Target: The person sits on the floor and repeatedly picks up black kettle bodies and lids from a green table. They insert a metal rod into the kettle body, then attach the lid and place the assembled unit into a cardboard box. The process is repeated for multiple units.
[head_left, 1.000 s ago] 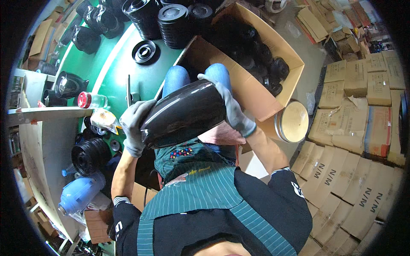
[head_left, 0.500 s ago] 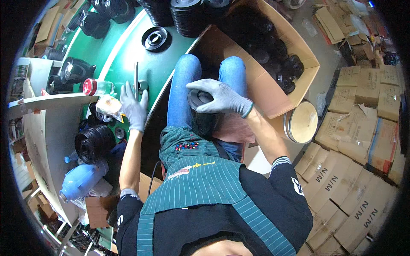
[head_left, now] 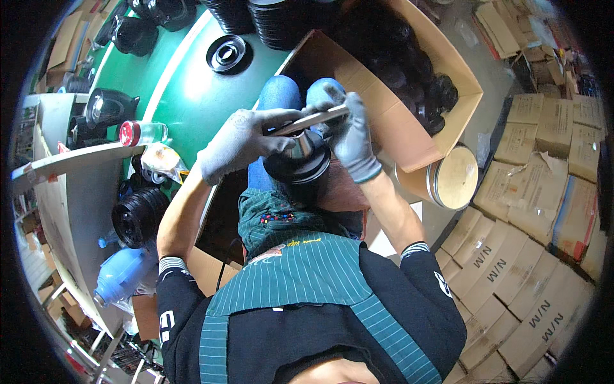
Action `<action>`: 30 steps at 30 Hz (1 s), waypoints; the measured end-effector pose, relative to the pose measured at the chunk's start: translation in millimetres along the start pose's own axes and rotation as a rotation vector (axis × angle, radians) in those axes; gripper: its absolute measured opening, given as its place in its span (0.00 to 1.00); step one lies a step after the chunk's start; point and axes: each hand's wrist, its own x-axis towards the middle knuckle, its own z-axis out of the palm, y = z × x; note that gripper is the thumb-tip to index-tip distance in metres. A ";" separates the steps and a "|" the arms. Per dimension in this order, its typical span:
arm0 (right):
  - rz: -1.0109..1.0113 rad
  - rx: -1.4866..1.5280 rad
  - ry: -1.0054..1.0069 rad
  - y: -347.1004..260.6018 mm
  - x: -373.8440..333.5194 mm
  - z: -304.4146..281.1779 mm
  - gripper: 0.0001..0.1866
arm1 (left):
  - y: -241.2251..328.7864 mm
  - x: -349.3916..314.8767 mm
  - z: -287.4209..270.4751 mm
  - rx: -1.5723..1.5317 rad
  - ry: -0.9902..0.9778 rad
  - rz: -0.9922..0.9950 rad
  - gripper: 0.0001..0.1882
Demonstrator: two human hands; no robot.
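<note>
A metal socket wrench [head_left: 318, 119], a straight bar over a round steel socket, sits on a black round plastic part [head_left: 296, 170] in my lap. My left hand [head_left: 240, 141], in a grey glove, is closed round the left end of the bar, its fingers beside the socket. My right hand [head_left: 352, 141], gloved too, has its fingers curled at the bar's right end. The socket meets the middle of the part; the exact contact is hidden. My thighs and the apron lie beneath the part.
On the green table [head_left: 192, 96] left of me are a black ring-shaped lid [head_left: 228, 54], stacked black parts and a red-lidded jar [head_left: 142, 133]. An open carton [head_left: 396, 121] of black parts stands to the right, near a round drum [head_left: 453, 177] and stacked boxes [head_left: 511, 281].
My left hand has brought the socket wrench from the table onto the black part in my lap. My right hand has moved from the part's top to the bar's right end.
</note>
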 end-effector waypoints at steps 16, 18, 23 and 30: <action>0.314 -0.575 -0.434 35.5 64.3 -13.4 0.20 | 51.9 -41.6 104.9 0.611 0.453 0.203 0.48; 0.336 -0.330 -0.262 16.4 35.1 -11.3 0.20 | 18.8 -47.7 85.1 0.585 0.547 0.187 0.46; -0.046 -0.420 -0.297 -14.2 -49.3 12.4 0.19 | -70.7 -21.2 25.1 0.409 0.500 0.305 0.23; -0.264 -1.134 -0.899 -48.2 -61.1 58.6 0.11 | -105.0 74.2 9.9 0.192 0.037 0.470 0.30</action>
